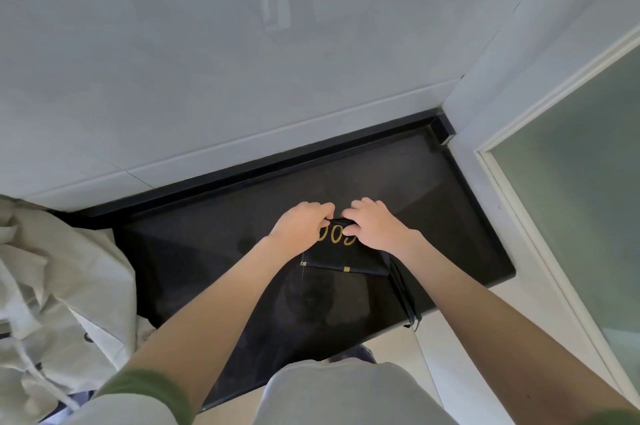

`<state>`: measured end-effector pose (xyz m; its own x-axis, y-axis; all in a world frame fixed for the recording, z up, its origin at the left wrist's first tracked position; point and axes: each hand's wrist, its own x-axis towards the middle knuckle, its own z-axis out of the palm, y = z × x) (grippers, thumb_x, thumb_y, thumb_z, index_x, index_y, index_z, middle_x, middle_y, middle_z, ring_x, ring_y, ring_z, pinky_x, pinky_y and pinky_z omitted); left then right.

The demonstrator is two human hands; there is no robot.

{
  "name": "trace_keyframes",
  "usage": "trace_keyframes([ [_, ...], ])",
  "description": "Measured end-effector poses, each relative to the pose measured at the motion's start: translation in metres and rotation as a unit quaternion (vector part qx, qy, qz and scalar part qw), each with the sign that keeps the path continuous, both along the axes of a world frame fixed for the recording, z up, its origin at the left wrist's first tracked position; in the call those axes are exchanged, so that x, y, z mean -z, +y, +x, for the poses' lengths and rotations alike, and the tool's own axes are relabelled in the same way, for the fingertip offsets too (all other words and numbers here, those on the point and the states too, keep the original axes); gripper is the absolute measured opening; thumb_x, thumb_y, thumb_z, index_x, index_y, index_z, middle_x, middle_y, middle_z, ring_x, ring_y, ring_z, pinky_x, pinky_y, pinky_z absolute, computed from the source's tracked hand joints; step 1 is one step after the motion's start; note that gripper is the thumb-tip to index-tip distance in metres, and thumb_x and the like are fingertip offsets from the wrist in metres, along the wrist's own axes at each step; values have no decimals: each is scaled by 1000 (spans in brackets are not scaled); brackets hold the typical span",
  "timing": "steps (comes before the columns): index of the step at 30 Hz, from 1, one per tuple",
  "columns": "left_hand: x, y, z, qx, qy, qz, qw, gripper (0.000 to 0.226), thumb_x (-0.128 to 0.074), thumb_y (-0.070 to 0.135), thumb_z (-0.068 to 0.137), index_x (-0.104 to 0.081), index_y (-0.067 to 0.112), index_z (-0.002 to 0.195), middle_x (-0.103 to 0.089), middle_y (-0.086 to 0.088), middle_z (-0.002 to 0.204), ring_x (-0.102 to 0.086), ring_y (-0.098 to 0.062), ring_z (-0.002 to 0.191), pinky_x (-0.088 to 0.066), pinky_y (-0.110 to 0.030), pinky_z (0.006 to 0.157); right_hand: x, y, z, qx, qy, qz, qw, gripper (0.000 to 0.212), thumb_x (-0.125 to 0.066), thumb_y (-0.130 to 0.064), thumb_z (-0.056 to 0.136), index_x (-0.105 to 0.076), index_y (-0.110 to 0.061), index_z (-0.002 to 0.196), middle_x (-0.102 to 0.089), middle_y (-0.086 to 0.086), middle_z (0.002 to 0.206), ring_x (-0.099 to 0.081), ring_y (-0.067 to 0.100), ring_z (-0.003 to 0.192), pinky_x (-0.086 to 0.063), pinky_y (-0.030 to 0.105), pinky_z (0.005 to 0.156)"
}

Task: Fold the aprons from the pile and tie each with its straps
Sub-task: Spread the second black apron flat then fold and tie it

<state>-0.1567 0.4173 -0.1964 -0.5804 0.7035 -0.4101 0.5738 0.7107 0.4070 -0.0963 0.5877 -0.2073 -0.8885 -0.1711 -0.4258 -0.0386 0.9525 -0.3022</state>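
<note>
Head view: we see a black apron [346,260] folded into a small flat rectangle, lying at frame centre on a dark glossy counter [207,251]. Gold lettering shows on its top face, partly covered by the hands and not readable. Two small gold squares sit along its near edge. Its thin black straps [405,296] trail from the right corner toward lower right and hang over the counter edge.

Left hand [301,220] and right hand [374,223] sit side by side at the apron's far edge, fingers curled down and pinching a dark band between them. It is probably a strap, but black on black we can't be sure.

A pale cloth heap [52,286] lies at the left of the frame.
</note>
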Motion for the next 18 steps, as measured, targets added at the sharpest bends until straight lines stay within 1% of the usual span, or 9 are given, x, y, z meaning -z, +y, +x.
trace_keyframes([
  [3,2,-9,4,-27,-1,-18,999,15,-44,15,101,-51,14,114,-59,-6,105,-55,-18,90,-51,-34,81,8,-9,16,-36,107,11,994,37,-58,-10,94,-56,-7,130,-59,9,116,-54,24,106,-47,35,85],
  [5,9,-13,8,-61,-4,-34,998,15,-45,16,101,-51,14,114,-58,-6,107,-54,-17,91,-52,-35,81,17,-18,34,-43,144,31,988,56,-72,-3,80,-54,-5,133,-64,8,111,-61,23,97,-52,34,80],
  [6,11,-13,11,-86,-7,-32,996,15,-47,15,100,-51,14,115,-58,-5,108,-54,-17,93,-52,-34,82,23,-22,42,-34,166,37,985,63,-76,-4,75,-54,-5,134,-65,7,110,-63,22,95,-53,33,81],
  [8,12,-12,13,-128,-11,-14,992,18,-50,12,99,-51,13,117,-57,-5,111,-54,-18,98,-50,-31,82,29,-26,51,-17,204,32,978,61,-70,-6,79,-51,-5,137,-64,6,116,-62,22,99,-52,33,86],
  [10,9,-10,13,-114,-11,-5,993,18,-49,11,99,-53,12,117,-56,-6,112,-51,-17,98,-45,-27,80,23,-25,46,-4,179,17,984,49,-57,-6,89,-50,-6,138,-60,8,124,-58,24,107,-48,35,90],
  [12,3,-10,13,-82,-2,13,997,17,-45,11,100,-55,11,114,-56,-6,112,-47,-14,96,-41,-25,79,4,-25,34,20,103,-36,994,36,-49,-21,100,-53,-8,132,-59,7,124,-56,22,110,-44,30,87],
  [14,-12,-8,13,-57,24,55,997,18,-44,8,100,-58,10,111,-57,-6,109,-44,-13,95,-40,-24,82,-20,-27,21,61,3,-105,993,28,-47,-31,101,-57,-11,117,-63,6,110,-60,18,96,-40,20,75],
  [15,-23,-7,14,-57,34,87,994,18,-45,6,99,-60,8,108,-58,-6,107,-45,-14,94,-40,-23,82,-33,-28,17,84,-40,-137,986,23,-50,-31,99,-56,-13,110,-64,5,102,-60,16,87,-39,20,69],
  [18,-56,-9,13,-148,4,209,967,14,-52,7,96,-65,10,102,-62,-2,102,-54,-17,100,-42,-23,85,-61,-32,8,142,-75,-209,965,21,-53,-26,96,-58,-9,106,-64,7,94,-61,19,83,-45,29,71],
])
